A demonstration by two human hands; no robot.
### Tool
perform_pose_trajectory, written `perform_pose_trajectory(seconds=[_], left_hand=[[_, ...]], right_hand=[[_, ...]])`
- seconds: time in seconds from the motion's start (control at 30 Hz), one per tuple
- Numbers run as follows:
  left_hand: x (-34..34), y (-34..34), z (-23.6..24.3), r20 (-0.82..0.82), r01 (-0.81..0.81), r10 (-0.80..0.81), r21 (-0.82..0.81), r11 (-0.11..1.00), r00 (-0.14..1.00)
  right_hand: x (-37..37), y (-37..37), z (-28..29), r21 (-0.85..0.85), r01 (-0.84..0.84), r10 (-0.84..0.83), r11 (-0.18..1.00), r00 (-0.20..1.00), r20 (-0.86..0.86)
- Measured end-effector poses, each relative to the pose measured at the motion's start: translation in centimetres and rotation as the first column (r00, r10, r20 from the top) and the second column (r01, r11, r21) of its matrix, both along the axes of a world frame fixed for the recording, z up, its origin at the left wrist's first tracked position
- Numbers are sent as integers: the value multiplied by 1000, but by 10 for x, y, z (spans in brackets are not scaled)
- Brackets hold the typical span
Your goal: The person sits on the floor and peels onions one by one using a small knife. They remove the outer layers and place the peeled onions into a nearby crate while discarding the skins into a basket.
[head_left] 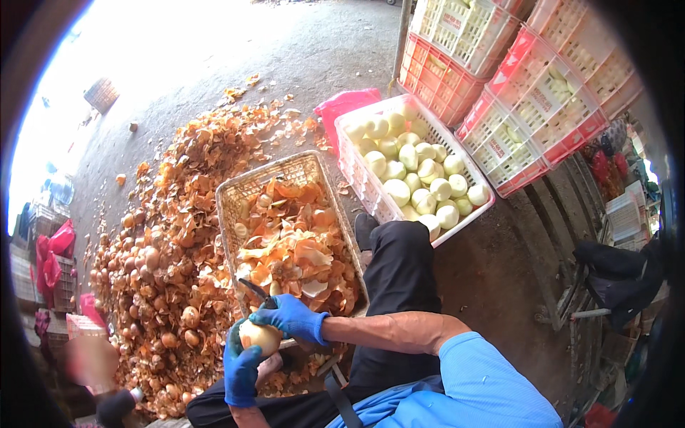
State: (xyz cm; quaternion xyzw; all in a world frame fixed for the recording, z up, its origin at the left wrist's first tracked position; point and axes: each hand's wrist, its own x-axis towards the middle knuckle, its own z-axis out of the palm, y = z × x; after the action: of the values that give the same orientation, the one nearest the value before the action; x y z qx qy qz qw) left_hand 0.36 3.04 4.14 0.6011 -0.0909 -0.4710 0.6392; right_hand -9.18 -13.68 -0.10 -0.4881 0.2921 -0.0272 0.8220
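My left hand [240, 365], in a blue glove, is wrapped round a pale, partly peeled onion [260, 338]. My right hand [294, 319], gloved in blue as well, grips a small knife; its dark blade [251, 288] points up and left over the near side of a crate. The right fingers lie against the top of the onion. Just beyond both hands, the worn crate [335, 207] is heaped with orange-brown onion skins [300, 246]. Farther right stands a white plastic crate [465, 222] holding many peeled onions [429, 171].
Left of the crates spreads a large heap of skins [189, 167] and unpeeled onions [143, 264]. Stacked red and white crates [514, 107] rise at the far right. A pink bag [346, 103] lies behind the white crate. Something blurred [93, 360] is at lower left.
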Motion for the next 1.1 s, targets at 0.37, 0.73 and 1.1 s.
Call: perform_pose_trajectory(seconds=[0.37,0.73,1.1], left_hand=[[-17,13,-22,101,-125,121,37,991,988],[-33,55,-70,432,-208,82,254,945,898],[-45,61,-107,509,-176,-19,331,927,860]], right_hand=[[-9,5,-18,-417,-154,42,896,963,-267],[-59,22,8,-816,-514,444,265,816,-370],[-59,31,-7,-787,-572,494,231,766,-412]])
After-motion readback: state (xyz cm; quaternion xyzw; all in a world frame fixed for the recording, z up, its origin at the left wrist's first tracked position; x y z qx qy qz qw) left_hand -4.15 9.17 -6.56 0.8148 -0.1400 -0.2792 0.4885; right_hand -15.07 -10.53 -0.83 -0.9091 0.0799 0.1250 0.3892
